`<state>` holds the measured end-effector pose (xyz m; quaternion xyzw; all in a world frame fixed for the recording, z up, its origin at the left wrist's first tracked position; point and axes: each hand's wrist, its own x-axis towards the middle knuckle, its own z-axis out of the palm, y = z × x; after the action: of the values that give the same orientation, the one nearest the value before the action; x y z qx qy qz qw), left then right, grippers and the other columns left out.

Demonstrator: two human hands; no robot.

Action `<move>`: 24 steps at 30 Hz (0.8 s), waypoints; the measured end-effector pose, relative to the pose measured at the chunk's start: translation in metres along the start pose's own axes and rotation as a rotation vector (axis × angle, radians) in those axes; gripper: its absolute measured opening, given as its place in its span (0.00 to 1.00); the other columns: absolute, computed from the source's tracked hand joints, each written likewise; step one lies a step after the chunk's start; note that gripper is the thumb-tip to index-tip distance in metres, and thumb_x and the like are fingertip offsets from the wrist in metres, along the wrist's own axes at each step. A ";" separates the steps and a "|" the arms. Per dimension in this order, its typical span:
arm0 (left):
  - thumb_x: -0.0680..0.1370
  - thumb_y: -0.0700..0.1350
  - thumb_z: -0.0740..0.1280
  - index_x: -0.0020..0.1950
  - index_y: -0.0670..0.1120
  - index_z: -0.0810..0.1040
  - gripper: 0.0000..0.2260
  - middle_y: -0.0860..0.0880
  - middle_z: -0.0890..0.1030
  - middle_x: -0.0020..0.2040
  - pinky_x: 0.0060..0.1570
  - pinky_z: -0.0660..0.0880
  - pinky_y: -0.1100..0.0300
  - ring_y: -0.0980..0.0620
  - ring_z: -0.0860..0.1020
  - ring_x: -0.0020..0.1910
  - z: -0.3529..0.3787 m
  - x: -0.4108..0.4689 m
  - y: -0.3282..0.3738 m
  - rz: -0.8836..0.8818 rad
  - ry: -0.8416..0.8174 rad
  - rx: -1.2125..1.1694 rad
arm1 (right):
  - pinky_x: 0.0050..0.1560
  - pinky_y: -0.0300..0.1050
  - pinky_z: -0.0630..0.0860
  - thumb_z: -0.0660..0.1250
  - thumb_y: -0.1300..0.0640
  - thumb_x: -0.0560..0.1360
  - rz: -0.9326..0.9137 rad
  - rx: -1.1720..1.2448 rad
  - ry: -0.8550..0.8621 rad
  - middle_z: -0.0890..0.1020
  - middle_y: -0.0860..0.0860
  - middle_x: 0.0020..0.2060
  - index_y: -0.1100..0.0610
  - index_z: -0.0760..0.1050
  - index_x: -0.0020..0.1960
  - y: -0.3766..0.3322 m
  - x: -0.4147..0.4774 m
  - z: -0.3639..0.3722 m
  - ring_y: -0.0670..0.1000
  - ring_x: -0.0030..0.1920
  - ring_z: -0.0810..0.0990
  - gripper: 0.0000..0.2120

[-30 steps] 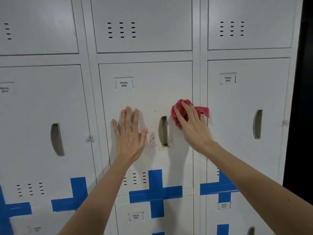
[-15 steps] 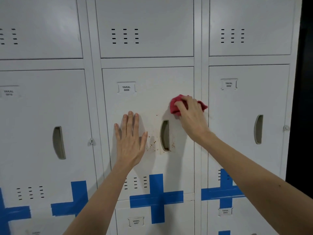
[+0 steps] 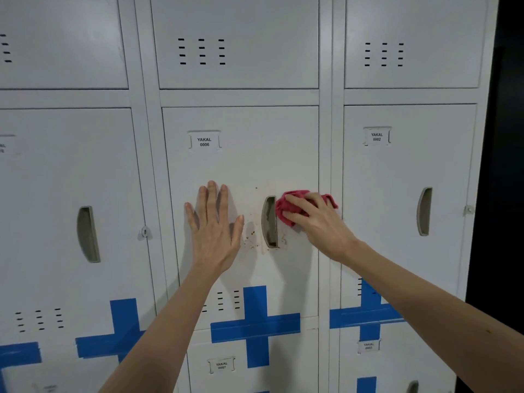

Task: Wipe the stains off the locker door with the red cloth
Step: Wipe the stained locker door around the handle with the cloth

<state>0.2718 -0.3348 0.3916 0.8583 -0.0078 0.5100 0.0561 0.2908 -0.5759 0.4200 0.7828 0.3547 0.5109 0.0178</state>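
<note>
The white locker door (image 3: 243, 165) labelled YAKAL 0006 fills the middle. Brown stain specks (image 3: 251, 236) lie just left of its recessed handle (image 3: 270, 221), with a faint smear below the handle. My right hand (image 3: 317, 222) presses the bunched red cloth (image 3: 286, 208) against the door directly right of the handle's upper half. My left hand (image 3: 214, 228) lies flat on the door, fingers spread, left of the stains, holding nothing.
Neighbouring locker doors stand on both sides, YAKAL 0002 (image 3: 408, 171) to the right. Blue tape crosses (image 3: 255, 326) mark the seams below. A dark gap (image 3: 507, 165) runs along the locker bank's right edge.
My right hand carried the red cloth up the door, then back down to the handle's right side. My left hand stayed flat in place.
</note>
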 end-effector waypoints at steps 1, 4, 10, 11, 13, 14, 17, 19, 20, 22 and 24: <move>0.80 0.58 0.44 0.79 0.44 0.47 0.30 0.44 0.45 0.79 0.73 0.43 0.38 0.46 0.43 0.78 0.000 0.000 0.000 0.000 0.000 0.003 | 0.44 0.64 0.75 0.69 0.75 0.64 0.033 0.013 0.038 0.76 0.57 0.62 0.57 0.79 0.57 0.000 0.006 -0.003 0.59 0.56 0.67 0.24; 0.80 0.58 0.43 0.79 0.45 0.46 0.30 0.45 0.45 0.79 0.74 0.43 0.39 0.47 0.42 0.78 0.000 0.000 0.000 -0.005 -0.009 0.011 | 0.48 0.65 0.73 0.65 0.77 0.63 0.175 -0.008 0.084 0.74 0.61 0.64 0.59 0.76 0.61 -0.002 0.029 -0.012 0.64 0.57 0.71 0.29; 0.80 0.58 0.44 0.79 0.45 0.46 0.30 0.45 0.45 0.79 0.74 0.43 0.39 0.47 0.41 0.78 0.001 0.001 -0.002 0.000 -0.003 0.015 | 0.46 0.60 0.72 0.68 0.74 0.60 0.130 -0.128 0.026 0.72 0.60 0.66 0.57 0.74 0.65 -0.010 0.015 0.000 0.62 0.59 0.70 0.34; 0.80 0.57 0.44 0.79 0.45 0.47 0.30 0.45 0.45 0.79 0.74 0.43 0.39 0.47 0.42 0.78 0.001 0.000 -0.002 0.003 -0.001 0.016 | 0.45 0.60 0.73 0.68 0.74 0.59 0.134 -0.130 0.016 0.72 0.60 0.66 0.57 0.74 0.64 -0.013 0.009 0.003 0.62 0.58 0.70 0.34; 0.80 0.57 0.44 0.79 0.45 0.47 0.30 0.45 0.46 0.79 0.74 0.43 0.39 0.47 0.42 0.78 0.001 0.000 -0.002 0.005 0.002 0.018 | 0.44 0.59 0.73 0.69 0.74 0.59 0.139 -0.139 -0.010 0.72 0.61 0.66 0.58 0.74 0.64 -0.020 -0.002 0.008 0.62 0.58 0.71 0.34; 0.80 0.57 0.44 0.79 0.45 0.47 0.30 0.45 0.45 0.79 0.74 0.43 0.39 0.47 0.42 0.78 0.001 0.000 -0.002 0.005 0.001 0.018 | 0.44 0.59 0.74 0.69 0.73 0.60 0.136 -0.143 -0.024 0.72 0.60 0.66 0.58 0.74 0.64 -0.024 -0.007 0.011 0.62 0.58 0.71 0.33; 0.80 0.58 0.44 0.79 0.45 0.46 0.30 0.45 0.44 0.79 0.74 0.43 0.39 0.47 0.41 0.78 0.002 -0.001 -0.002 0.003 -0.005 0.010 | 0.43 0.58 0.75 0.70 0.72 0.59 0.086 -0.134 -0.053 0.74 0.59 0.65 0.57 0.76 0.62 -0.028 -0.026 0.017 0.59 0.57 0.68 0.32; 0.80 0.58 0.44 0.79 0.45 0.46 0.30 0.46 0.44 0.79 0.74 0.42 0.40 0.48 0.41 0.78 0.001 -0.001 -0.003 0.003 -0.013 0.009 | 0.42 0.58 0.76 0.73 0.71 0.58 0.042 -0.134 -0.094 0.75 0.57 0.64 0.56 0.78 0.60 -0.028 -0.037 0.018 0.58 0.56 0.68 0.32; 0.80 0.58 0.43 0.79 0.45 0.46 0.30 0.46 0.44 0.79 0.74 0.42 0.40 0.48 0.41 0.78 0.000 0.000 -0.003 0.003 -0.017 0.008 | 0.42 0.58 0.77 0.73 0.70 0.58 0.017 -0.134 -0.120 0.76 0.56 0.63 0.55 0.78 0.60 -0.028 -0.041 0.018 0.57 0.56 0.70 0.31; 0.80 0.58 0.43 0.79 0.45 0.46 0.30 0.46 0.44 0.79 0.74 0.42 0.40 0.48 0.41 0.78 -0.001 0.000 -0.003 0.003 -0.018 0.009 | 0.43 0.57 0.77 0.75 0.68 0.58 -0.050 -0.112 -0.175 0.77 0.53 0.62 0.53 0.80 0.58 -0.025 -0.047 0.014 0.57 0.55 0.74 0.29; 0.80 0.59 0.43 0.79 0.45 0.47 0.30 0.46 0.45 0.79 0.74 0.42 0.40 0.48 0.42 0.78 -0.003 -0.001 -0.003 0.005 -0.017 0.009 | 0.45 0.58 0.78 0.74 0.68 0.60 -0.091 -0.066 -0.186 0.79 0.51 0.60 0.52 0.80 0.57 -0.022 -0.051 0.008 0.58 0.55 0.76 0.27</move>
<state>0.2695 -0.3316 0.3920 0.8628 -0.0083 0.5030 0.0507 0.2741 -0.5855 0.3675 0.8089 0.3698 0.4461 0.0997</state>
